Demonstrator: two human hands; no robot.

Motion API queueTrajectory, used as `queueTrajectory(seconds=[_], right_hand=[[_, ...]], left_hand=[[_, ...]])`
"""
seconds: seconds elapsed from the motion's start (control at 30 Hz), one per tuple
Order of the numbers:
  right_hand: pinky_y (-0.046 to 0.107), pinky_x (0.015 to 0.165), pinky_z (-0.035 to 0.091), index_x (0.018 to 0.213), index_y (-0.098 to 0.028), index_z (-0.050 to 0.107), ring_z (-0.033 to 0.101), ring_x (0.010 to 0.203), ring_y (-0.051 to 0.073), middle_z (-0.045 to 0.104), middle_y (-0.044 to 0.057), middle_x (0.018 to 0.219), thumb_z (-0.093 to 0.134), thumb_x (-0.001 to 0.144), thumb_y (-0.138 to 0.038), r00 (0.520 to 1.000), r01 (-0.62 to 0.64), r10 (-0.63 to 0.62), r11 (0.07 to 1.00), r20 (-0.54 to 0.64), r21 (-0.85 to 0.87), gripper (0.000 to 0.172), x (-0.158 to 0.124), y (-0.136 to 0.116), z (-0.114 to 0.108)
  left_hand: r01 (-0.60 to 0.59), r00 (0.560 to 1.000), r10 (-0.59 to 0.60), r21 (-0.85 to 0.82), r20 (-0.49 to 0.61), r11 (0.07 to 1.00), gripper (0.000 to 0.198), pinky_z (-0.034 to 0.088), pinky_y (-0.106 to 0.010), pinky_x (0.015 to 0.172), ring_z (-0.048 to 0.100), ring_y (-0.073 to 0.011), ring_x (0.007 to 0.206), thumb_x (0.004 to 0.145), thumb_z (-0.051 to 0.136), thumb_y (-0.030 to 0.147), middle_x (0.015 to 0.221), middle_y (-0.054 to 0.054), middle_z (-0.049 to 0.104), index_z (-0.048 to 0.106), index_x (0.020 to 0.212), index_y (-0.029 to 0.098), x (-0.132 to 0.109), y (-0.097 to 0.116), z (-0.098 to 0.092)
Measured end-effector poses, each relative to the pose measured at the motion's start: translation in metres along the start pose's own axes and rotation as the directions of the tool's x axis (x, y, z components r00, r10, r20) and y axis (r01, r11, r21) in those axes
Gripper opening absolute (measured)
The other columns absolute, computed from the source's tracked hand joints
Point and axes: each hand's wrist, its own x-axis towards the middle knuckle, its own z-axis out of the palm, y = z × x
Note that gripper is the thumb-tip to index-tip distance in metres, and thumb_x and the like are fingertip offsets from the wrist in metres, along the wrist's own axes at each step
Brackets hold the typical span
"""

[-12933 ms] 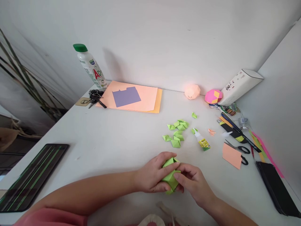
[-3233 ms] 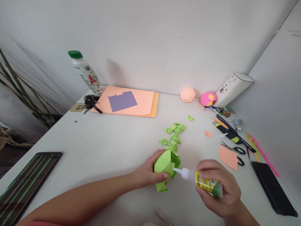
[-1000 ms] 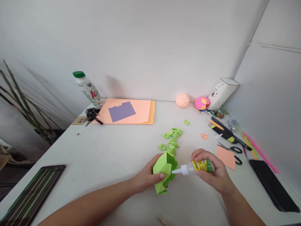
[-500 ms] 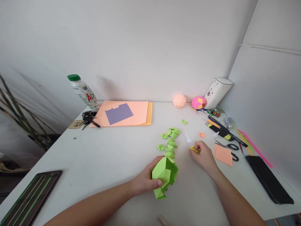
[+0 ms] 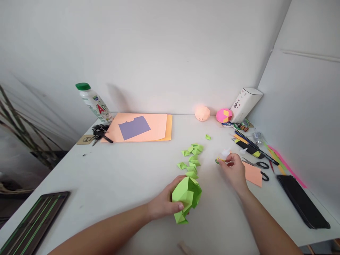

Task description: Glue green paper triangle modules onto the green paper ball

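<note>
My left hand (image 5: 166, 203) is wrapped round a hollow, faceted light-green origami paper ball (image 5: 183, 198), partly open on its right side. Its thumb lies on the near face; some fingers are hidden behind the paper. To the right, my right hand (image 5: 235, 171) pinches a small glue bottle (image 5: 225, 154) with a whitish body and yellow-green markings, mostly covered by the fingers. Several folded green paper pieces (image 5: 193, 159) lie in a loose row beyond the ball. One more green piece (image 5: 208, 137) sits apart, farther back.
Right of my right hand are a white cap (image 5: 243, 151), scissors (image 5: 256, 164), peach paper squares (image 5: 253, 174), pens (image 5: 247, 138) and a black case (image 5: 302, 201). Two paper balls (image 5: 202, 113) stand by the wall. Peach sheets (image 5: 156, 131), keys (image 5: 99, 134) and a bottle (image 5: 97, 104) are back left.
My right hand has shifted slightly right and turned the glue bottle, so its white part now shows above the fingers. My left hand and the green ball have hardly moved.
</note>
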Motion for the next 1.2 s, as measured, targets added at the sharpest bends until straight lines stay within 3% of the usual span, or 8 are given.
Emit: queueTrajectory(seconds=[0.33,0.47,0.6,0.7,0.77,1.0,1.1,1.2], right_hand=[[0.027,0.052,0.036,0.069,-0.024,0.041,0.051,0.064,0.019,0.052,0.001,0.077,0.065,0.065,-0.039,0.998,0.046,-0.04,0.991,0.047,-0.127,0.029,-0.003,-0.002,-0.009],[0.029,0.053,0.034,0.066,-0.024,0.04,0.05,0.066,0.021,0.05,0.002,0.071,0.057,0.078,-0.034,0.977,0.214,-0.209,0.956,0.046,-0.203,0.022,-0.018,-0.017,-0.02],[0.035,0.071,0.046,0.086,-0.022,0.051,0.057,0.089,0.023,0.059,0.008,0.092,0.052,0.086,-0.025,0.817,0.544,-0.539,0.839,0.204,0.037,0.003,-0.042,-0.032,-0.012],[0.038,0.082,0.049,0.111,-0.023,0.049,0.055,0.104,0.024,0.057,0.011,0.115,0.049,0.088,-0.022,0.702,0.5,-0.56,0.827,0.44,0.256,0.022,-0.059,-0.035,0.0],[0.038,0.083,0.05,0.118,-0.024,0.045,0.058,0.101,0.023,0.057,0.011,0.116,0.047,0.089,-0.022,0.679,0.372,-0.501,0.865,0.537,0.337,0.029,-0.067,-0.035,0.006],[0.034,0.075,0.053,0.112,-0.024,0.047,0.063,0.088,0.02,0.061,0.008,0.107,0.047,0.092,-0.037,0.735,-0.151,-0.222,0.867,0.641,0.474,0.024,-0.076,-0.038,0.015],[0.034,0.075,0.052,0.102,-0.023,0.051,0.062,0.086,0.02,0.062,0.006,0.099,0.049,0.091,-0.036,0.822,-0.111,-0.188,0.873,0.537,0.474,0.017,-0.074,-0.039,0.014],[0.038,0.082,0.047,0.087,-0.022,0.053,0.057,0.097,0.023,0.057,0.008,0.102,0.048,0.09,-0.029,0.903,0.145,-0.304,0.881,0.303,0.45,0.009,-0.076,-0.041,0.008]], left_hand=[[0.013,1.0,-0.012,-0.045,0.016,0.999,0.078,0.05,-0.033,0.068,0.062,-0.021,0.083,0.067,0.076,0.045,0.109,-0.01,0.057,0.037,0.132,0.025,-0.001,-0.001,0.0],[0.002,1.0,-0.001,-0.074,0.015,0.997,0.078,0.051,-0.034,0.068,0.063,-0.0215,0.083,0.067,0.076,0.045,0.112,-0.011,0.056,0.037,0.132,0.026,0.0,-0.003,-0.001],[0.01,1.0,-0.008,-0.111,0.021,0.994,0.079,0.053,-0.035,0.067,0.064,-0.0217,0.082,0.069,0.074,0.046,0.11,-0.01,0.058,0.034,0.134,0.027,-0.002,-0.003,-0.003],[0.028,1.0,-0.027,-0.115,0.013,0.993,0.08,0.053,-0.036,0.069,0.065,-0.0225,0.082,0.069,0.073,0.048,0.106,-0.011,0.061,0.035,0.135,0.024,-0.003,-0.004,-0.002],[0.039,0.999,-0.038,-0.124,0.008,0.992,0.081,0.054,-0.037,0.069,0.065,-0.0227,0.081,0.068,0.073,0.05,0.105,-0.011,0.062,0.036,0.135,0.022,-0.003,-0.004,-0.001],[0.079,0.997,-0.08,-0.163,0.0,0.983,0.082,0.053,-0.038,0.072,0.063,-0.0237,0.084,0.065,0.074,0.052,0.103,-0.012,0.063,0.04,0.132,0.018,-0.005,-0.002,0.004],[0.082,0.996,-0.085,-0.161,-0.013,0.984,0.081,0.053,-0.037,0.071,0.064,-0.0229,0.081,0.066,0.073,0.053,0.1,-0.011,0.064,0.041,0.131,0.018,-0.005,-0.002,0.005],[0.044,0.996,-0.054,-0.132,-0.072,0.99,0.079,0.053,-0.037,0.071,0.064,-0.0237,0.082,0.068,0.071,0.054,0.102,-0.011,0.063,0.039,0.131,0.02,-0.004,-0.003,0.006]])
